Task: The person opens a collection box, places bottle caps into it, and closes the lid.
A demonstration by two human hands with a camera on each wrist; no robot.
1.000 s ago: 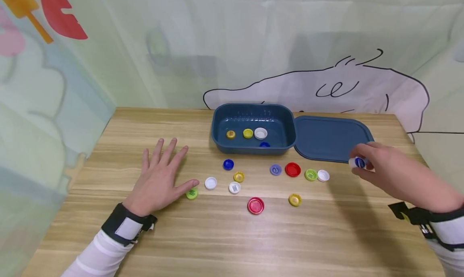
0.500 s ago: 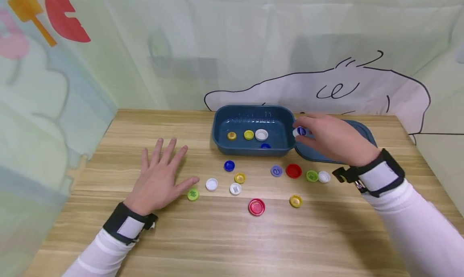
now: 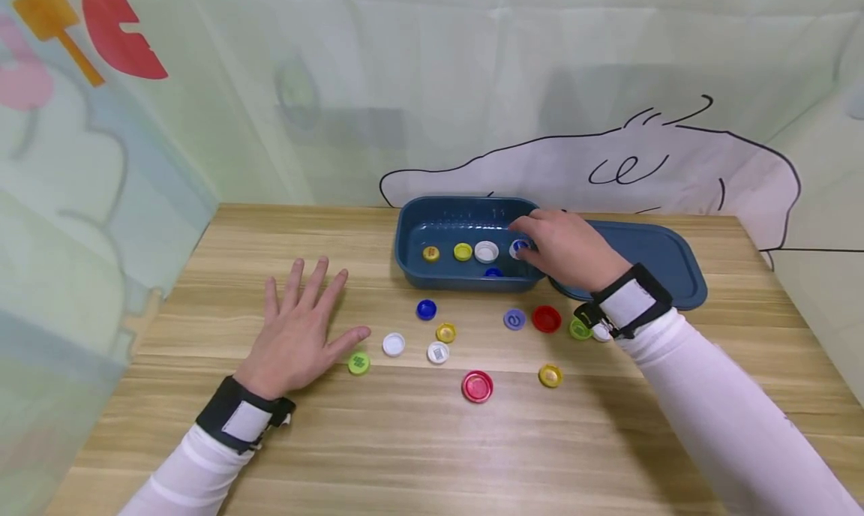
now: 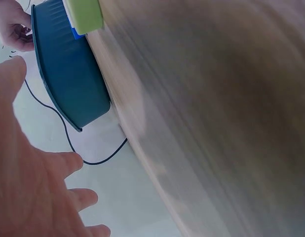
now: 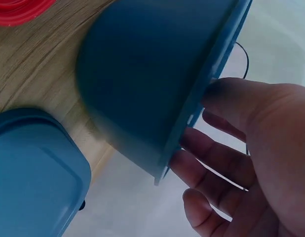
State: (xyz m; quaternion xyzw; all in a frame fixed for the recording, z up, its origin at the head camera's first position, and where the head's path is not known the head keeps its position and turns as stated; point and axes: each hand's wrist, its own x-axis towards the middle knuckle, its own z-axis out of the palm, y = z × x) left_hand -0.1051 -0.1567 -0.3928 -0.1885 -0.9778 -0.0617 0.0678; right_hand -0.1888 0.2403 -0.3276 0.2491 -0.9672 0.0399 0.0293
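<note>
At the far left, your left hand (image 3: 293, 336) lies palm down, fingers and thumb spread apart, holding nothing; its thumb tip is just beside a lime-green round plastic cap (image 3: 358, 363). Next come a plain white plastic cap (image 3: 394, 344), a dark blue plastic cap (image 3: 426, 310), a white plastic cap with a printed square (image 3: 438, 352) and a small yellow plastic cap (image 3: 445, 332), loose on the wood-grain tabletop (image 3: 378, 448).

Behind these stands the dark blue rectangular plastic box (image 3: 466, 283), with four caps in a loose group inside. At its right end your right hand (image 3: 567, 250) reaches over the rim, thumb and finger pinched on a blue-and-white plastic cap (image 3: 517, 246) within the walls. Farther right, partly behind your wrist, lies the flat dark blue plastic lid (image 3: 658, 253).

The step in hand looks like setting that pinched cap down in the box; the next move seems to call for parting your fingertips low, then lifting clear without catching the rim.

Your right wrist view shows fingers crossing the rim, but the wall hides the cap; only the head view shows it. Your left wrist view gives the lime-green cap side-on.
</note>
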